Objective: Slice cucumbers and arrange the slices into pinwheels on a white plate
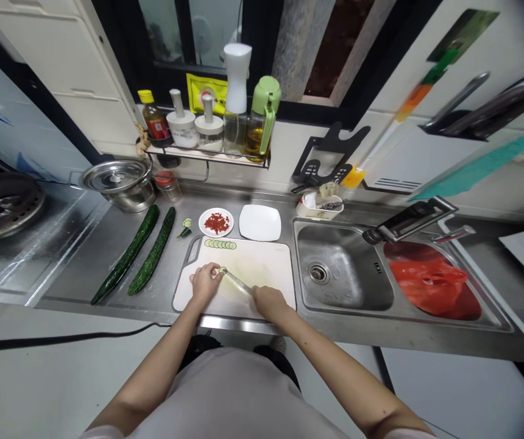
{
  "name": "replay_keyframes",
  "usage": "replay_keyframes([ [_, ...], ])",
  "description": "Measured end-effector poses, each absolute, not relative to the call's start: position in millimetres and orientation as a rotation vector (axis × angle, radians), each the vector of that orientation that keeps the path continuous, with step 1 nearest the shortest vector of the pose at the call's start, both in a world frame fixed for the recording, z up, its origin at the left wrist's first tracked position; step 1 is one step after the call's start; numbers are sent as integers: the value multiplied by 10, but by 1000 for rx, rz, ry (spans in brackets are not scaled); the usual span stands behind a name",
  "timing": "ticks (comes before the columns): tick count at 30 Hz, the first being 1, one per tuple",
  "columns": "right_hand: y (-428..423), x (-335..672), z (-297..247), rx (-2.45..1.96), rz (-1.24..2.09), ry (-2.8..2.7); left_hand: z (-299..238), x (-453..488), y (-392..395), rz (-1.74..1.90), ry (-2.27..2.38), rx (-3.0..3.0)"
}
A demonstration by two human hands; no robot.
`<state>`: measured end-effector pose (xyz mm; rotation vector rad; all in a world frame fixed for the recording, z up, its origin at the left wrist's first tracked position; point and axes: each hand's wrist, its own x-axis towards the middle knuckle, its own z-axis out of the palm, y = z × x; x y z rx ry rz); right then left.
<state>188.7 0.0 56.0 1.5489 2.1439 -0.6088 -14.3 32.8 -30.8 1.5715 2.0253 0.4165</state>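
Observation:
My right hand (270, 303) is wrapped round the handle of a knife (239, 284), its blade pointing up and left over the white cutting board (271, 262). At the knife's tip a small round cucumber slice (222, 269) is pinched in the fingers of my left hand (204, 283). Whether the blade touches the slice is too small to tell. Along the board's far edge lies a row of overlapping cucumber slices (220, 244). Two whole cucumbers (127, 256) rest on the steel counter to the left, and cucumber end pieces (185, 232) lie beyond the board's corner.
Behind the board stand a plate of small red pieces (217, 222) and a bare white plate (260, 222). To the right is a sink (344, 268), its second basin holding a red plastic bag (426, 280). A lidded steel pot (125, 186) and a rack of seasonings (207, 155) are farther back.

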Motion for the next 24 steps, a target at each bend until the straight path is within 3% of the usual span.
replay_keyframes([
  [24,-8,1834,555,1560,-619,2152,-304,-110,379,353,2053,1512],
])
